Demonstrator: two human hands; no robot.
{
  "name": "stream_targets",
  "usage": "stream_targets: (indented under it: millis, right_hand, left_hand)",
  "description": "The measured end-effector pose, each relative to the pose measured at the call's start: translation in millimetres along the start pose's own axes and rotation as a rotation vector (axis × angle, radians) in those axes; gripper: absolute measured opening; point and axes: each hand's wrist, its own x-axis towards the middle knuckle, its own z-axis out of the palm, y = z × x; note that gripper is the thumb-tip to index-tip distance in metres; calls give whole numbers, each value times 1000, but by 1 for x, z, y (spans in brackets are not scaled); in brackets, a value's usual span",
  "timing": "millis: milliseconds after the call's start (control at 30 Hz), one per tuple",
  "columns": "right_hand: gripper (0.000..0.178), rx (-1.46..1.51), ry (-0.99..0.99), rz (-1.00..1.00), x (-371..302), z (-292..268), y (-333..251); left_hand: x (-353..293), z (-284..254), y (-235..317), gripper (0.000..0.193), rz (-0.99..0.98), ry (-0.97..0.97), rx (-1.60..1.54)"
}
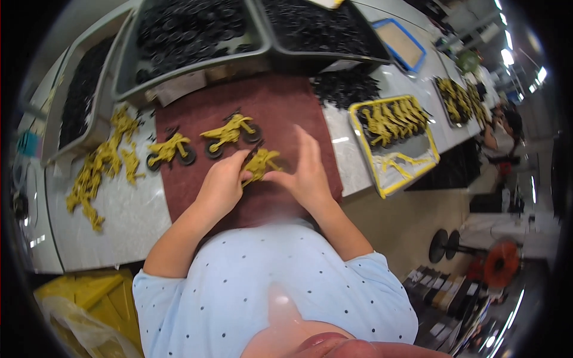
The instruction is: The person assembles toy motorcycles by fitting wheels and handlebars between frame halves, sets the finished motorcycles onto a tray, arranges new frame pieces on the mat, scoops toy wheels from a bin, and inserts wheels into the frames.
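Note:
My left hand (222, 180) is closed on a yellow toy motorcycle body (261, 163) above the dark red cloth (304, 113). My right hand (309, 174) is just right of it, fingers stretched upward and a little blurred, its thumb pointing at the toy; whether the thumb touches it I cannot tell. No wheels show on the held body. Beyond my hands on the cloth stand two yellow toy motorcycles with black wheels, one on the left (169, 148) and one nearer the middle (230, 132).
Loose yellow motorcycle bodies (101, 161) lie on the table at left. Grey bins (197, 67) of black parts line the back. A heap of black parts (346, 86) lies beside a yellow-rimmed tray (434, 149) holding assembled toys. A person (501, 134) sits farther right.

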Motion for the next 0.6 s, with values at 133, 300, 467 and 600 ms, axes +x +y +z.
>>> stream_targets:
  millis: [133, 300, 467, 600]
  right_hand:
    - [61, 371, -510, 30, 14, -19, -1]
    - [45, 575, -404, 356, 13, -37, 22]
    - [64, 744, -217, 511, 34, -30, 32]
    - [49, 716, -418, 347, 66, 16, 16]
  left_hand:
    - [5, 5, 9, 36, 191, -80, 161]
    - [21, -11, 11, 41, 262, 127, 239]
    - [22, -58, -22, 37, 71, 237, 683]
    - [8, -88, -39, 37, -91, 309, 767]
